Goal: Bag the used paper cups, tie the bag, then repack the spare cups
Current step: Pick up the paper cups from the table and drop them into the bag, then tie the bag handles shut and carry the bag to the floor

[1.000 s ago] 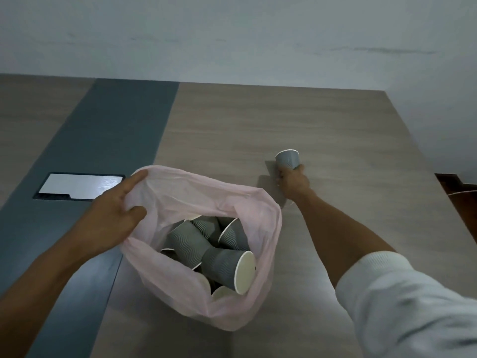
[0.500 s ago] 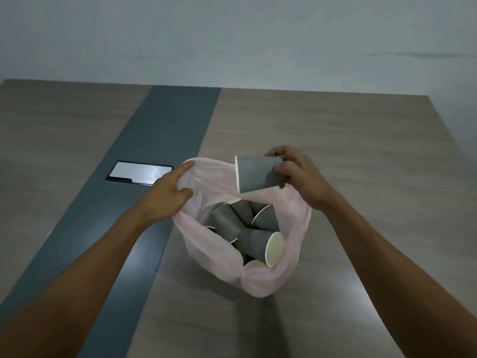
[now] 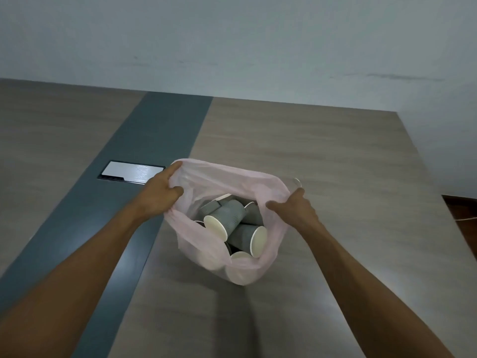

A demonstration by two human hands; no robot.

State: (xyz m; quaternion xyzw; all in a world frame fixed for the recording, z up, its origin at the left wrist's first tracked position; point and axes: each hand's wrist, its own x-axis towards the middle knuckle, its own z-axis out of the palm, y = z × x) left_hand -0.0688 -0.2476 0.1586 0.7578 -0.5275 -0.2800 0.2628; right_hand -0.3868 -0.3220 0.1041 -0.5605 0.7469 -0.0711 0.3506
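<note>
A thin pink plastic bag [image 3: 206, 244] stands open on the wooden table [image 3: 322, 156], its mouth stretched wide. Inside lie several grey ribbed paper cups [image 3: 229, 215] with white insides, tumbled on their sides. My left hand [image 3: 161, 192] grips the bag's left rim, thumb inside the mouth. My right hand [image 3: 294, 208] pinches the right rim. Both forearms reach in from the bottom corners.
A dark grey strip [image 3: 154, 140] runs down the table to the left of the bag, with a shiny metal cable hatch [image 3: 130, 171] set in it. A small clear object [image 3: 297, 181] lies just beyond my right hand. The table's right edge [image 3: 438, 202] borders darker floor.
The cup my right hand picked up from the table and held over the bag now lies inside it. My right hand has moved to grip the bag's right rim; my left keeps its grip.
</note>
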